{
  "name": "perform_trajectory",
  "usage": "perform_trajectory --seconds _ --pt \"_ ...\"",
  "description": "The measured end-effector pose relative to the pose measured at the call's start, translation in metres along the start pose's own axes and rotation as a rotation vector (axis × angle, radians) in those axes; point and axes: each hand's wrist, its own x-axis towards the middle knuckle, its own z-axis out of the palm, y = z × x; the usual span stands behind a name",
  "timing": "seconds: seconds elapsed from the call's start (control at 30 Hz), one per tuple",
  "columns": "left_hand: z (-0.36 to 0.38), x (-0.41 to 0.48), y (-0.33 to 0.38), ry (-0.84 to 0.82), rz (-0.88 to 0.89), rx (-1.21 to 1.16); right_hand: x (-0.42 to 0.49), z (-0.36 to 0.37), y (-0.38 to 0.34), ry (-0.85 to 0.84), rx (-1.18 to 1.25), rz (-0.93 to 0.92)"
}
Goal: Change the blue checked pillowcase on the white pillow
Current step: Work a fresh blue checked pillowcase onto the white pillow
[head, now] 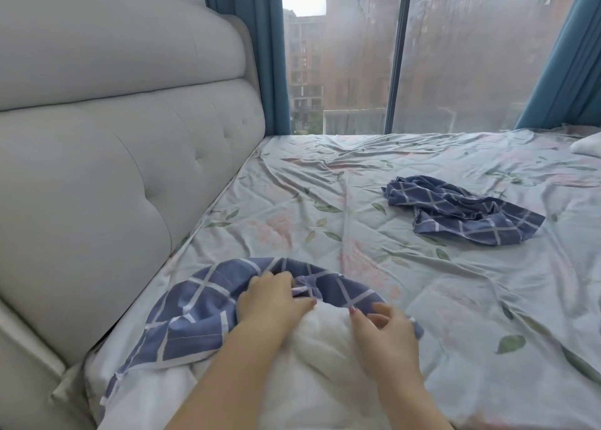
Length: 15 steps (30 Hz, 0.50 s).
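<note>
A wide bed sheet (341, 182), pale with pink blossoms and green leaves and heavily creased, fills most of the view. Along its left side stands a grey tufted headboard (113, 169), and beyond the far edge is a large window (471, 55) framed by teal curtains (250, 46). At the near edge of the bed, close to the headboard, lies the white pillow (325, 374), its bare near part reaching down between the person's forearms. The blue checked pillowcase (201, 316) covers only the pillow's far end and left side, bunched in an arc around it, with its open hem running across the white filling just under the hands. Well apart, to the right and farther up the bed, a second checked pillowcase (461, 215) lies crumpled on the sheet with nothing inside it. The left hand (270, 299) rests on top of the pillow's far end, its fingers curled into a gathered fold of the blue checked pillowcase. The right hand (387, 329) sits just beside it on the pillow's right side, thumb and fingers pinching the hem of the same case where fabric meets the white filling.
</note>
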Motion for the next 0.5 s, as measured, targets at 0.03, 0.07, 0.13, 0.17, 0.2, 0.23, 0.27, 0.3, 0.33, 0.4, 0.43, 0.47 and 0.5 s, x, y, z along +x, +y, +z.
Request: perform_trajectory --seconds 0.03,0.07,0.13,0.17,0.2,0.23,0.27,0.3,0.33,0.4,0.43,0.47,0.5 --pt "0.007 0.001 -0.01 0.014 -0.028 -0.027 -0.001 0.004 0.006 -0.053 -0.043 0.026" --pt "0.01 0.003 -0.019 0.027 -0.048 -0.055 -0.002 0.007 0.008 -0.091 -0.093 0.022" --pt "0.007 0.008 -0.029 0.067 -0.076 -0.085 -0.005 0.008 0.005 -0.104 -0.141 -0.005" --pt "0.004 0.01 -0.032 0.103 -0.064 -0.094 -0.004 0.007 0.002 -0.102 -0.137 -0.013" --pt "0.002 0.011 -0.034 0.13 -0.039 -0.116 -0.005 0.005 -0.003 -0.108 -0.108 -0.015" --pt "0.001 0.011 -0.035 0.142 -0.009 -0.158 -0.006 0.004 -0.007 -0.123 -0.06 -0.011" --pt "0.001 0.01 -0.035 0.141 0.025 -0.223 -0.007 0.003 -0.011 -0.137 -0.006 -0.013" --pt "0.001 0.009 -0.036 0.136 0.051 -0.291 -0.009 0.004 -0.014 -0.143 0.039 -0.026" --pt "0.0 0.01 -0.039 0.146 0.059 -0.346 -0.01 0.004 -0.016 -0.139 0.075 -0.042" --pt "-0.005 0.013 -0.045 0.225 0.043 -0.4 -0.013 0.004 -0.018 -0.118 0.139 -0.026" --pt "-0.009 0.014 -0.048 0.284 0.032 -0.421 -0.014 0.003 -0.02 -0.13 0.173 -0.005" --pt "-0.012 0.014 -0.049 0.344 0.021 -0.451 -0.014 0.002 -0.022 -0.162 0.202 0.002" --pt "-0.014 0.012 -0.048 0.398 0.016 -0.491 -0.014 0.001 -0.023 -0.215 0.221 -0.01"
